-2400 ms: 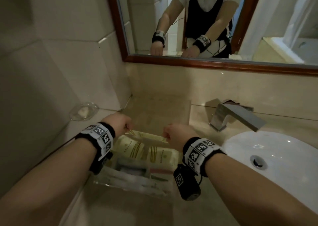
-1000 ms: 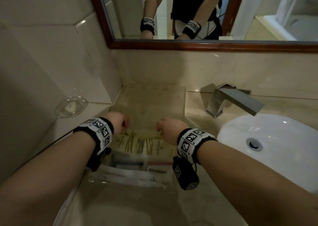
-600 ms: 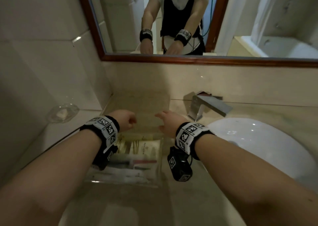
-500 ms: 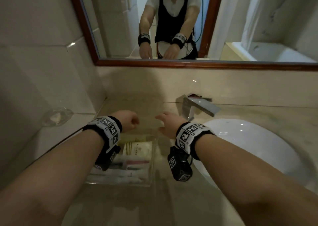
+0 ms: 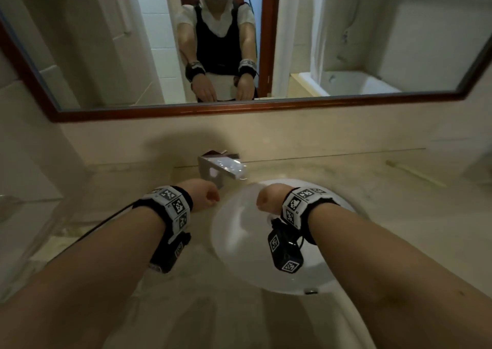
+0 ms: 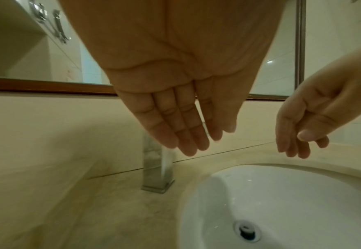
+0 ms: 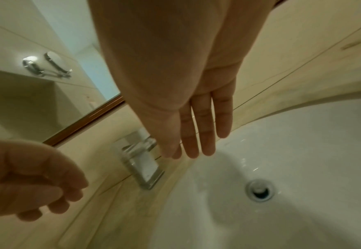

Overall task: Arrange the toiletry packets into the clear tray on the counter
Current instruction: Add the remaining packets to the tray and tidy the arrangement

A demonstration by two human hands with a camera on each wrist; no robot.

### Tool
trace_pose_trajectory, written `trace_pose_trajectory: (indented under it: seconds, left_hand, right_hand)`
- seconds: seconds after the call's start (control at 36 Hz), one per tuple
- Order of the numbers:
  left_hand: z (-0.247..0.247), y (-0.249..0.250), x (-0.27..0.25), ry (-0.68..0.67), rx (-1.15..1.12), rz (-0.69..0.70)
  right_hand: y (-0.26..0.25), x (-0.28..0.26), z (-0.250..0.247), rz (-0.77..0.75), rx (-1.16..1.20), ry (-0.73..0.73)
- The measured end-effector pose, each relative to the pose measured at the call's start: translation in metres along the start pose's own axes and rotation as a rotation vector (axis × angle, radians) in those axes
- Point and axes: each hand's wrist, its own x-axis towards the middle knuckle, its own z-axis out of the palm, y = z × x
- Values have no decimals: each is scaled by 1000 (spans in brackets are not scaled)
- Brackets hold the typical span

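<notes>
No toiletry packet shows in any view, and the clear tray is out of sight apart from a blurred pale smear at the far left of the head view that I cannot identify. My left hand [image 5: 203, 195] hovers over the counter just in front of the faucet [image 5: 221, 169]. Its fingers [image 6: 188, 139] are straight and empty. My right hand [image 5: 267, 201] hangs over the white basin [image 5: 239, 245], its fingers [image 7: 196, 144] also straight with nothing in them. The two hands are a short gap apart.
The square chrome faucet [image 6: 157, 171] stands at the back rim of the basin, whose drain [image 7: 260, 190] lies below my right hand. A wood-framed mirror [image 5: 239, 108] runs along the wall. A thin pale stick [image 5: 415, 173] lies on the counter far right.
Both hands let go of the packet over the tray, opened, and moved right to the sink. The view swung right, so the tray and packets dropped out of sight.
</notes>
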Motion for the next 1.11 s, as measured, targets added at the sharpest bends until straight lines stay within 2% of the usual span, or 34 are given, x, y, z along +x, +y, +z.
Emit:
trace_pose_trajectory:
  seconds: [0.47, 0.61, 0.92, 1.11]
  left_hand:
    - [13, 216, 103, -79, 104, 134]
    - [20, 274, 140, -115, 135, 168]
    - [41, 348, 222, -184, 138, 172]
    - [58, 368, 253, -192, 100, 156]
  right_hand:
    - [259, -45, 21, 304, 272, 122]
    - [332, -47, 30, 470, 385, 155]
    - [451, -18, 47, 733, 416, 241]
    - [486, 10, 65, 706, 328, 239]
